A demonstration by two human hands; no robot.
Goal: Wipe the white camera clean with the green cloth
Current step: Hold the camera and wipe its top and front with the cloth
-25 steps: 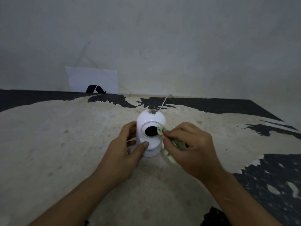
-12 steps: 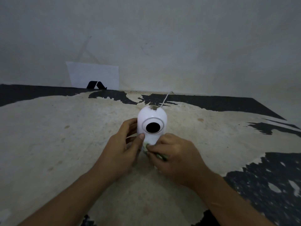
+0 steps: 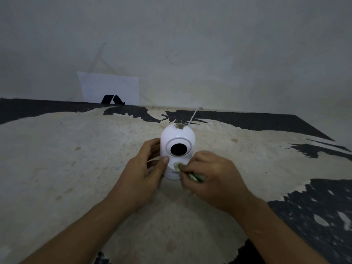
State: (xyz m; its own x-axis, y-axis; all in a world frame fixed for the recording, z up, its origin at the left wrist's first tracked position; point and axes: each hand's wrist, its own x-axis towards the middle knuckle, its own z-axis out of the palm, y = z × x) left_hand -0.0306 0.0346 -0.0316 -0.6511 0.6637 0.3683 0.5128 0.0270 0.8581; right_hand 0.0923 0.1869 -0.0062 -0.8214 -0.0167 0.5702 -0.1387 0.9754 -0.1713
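Note:
A white dome camera point(image 3: 177, 136) with a round black lens stands upright on the worn table, its lens facing me. A brownish smudge marks its top. My left hand point(image 3: 144, 172) wraps its left side, thumb pressed on the front of the base. My right hand point(image 3: 211, 176) pinches the bunched green cloth point(image 3: 177, 166) against the lower front of the camera, just under the lens. Most of the cloth is hidden inside my fingers.
A thin white cable point(image 3: 194, 116) runs from behind the camera to the back wall. A white paper sheet point(image 3: 108, 86) with a black mark leans against the wall at the back left. The tabletop point(image 3: 76, 168) is pale with black peeling patches at the right and rear.
My right hand carried the cloth from the right edge of the lens down to the base, then a little up and right on the lower front. My left hand stayed on the camera.

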